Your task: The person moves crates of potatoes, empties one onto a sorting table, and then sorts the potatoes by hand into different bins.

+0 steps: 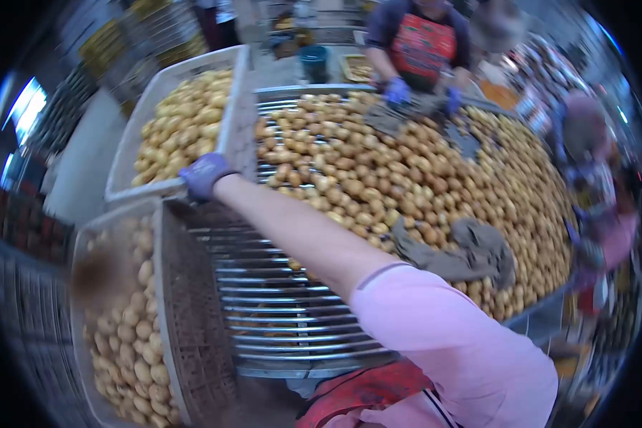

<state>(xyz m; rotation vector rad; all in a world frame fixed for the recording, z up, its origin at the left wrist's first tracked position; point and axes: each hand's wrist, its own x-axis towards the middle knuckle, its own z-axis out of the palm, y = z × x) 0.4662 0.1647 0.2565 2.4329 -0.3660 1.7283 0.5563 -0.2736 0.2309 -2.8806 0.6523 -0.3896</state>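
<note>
My right hand (207, 175), in a purple glove, is closed on the near corner of the upper white crate (242, 89). My right arm, in a pink sleeve, reaches across from the lower right. Round, yellow-brown potato-like produce (185, 121) fills that crate. Beside it stands the slatted metal table (285, 314), with a large spread of the same produce (406, 164) on its far and right parts. I do not see my left hand.
A second crate (160, 285) of produce stands nearer at the left. Grey cloths (478, 250) lie on the produce. Across the table is a person in a red apron (422, 53) and purple gloves. More people are at the right, and a dark green bucket (313, 64) stands behind.
</note>
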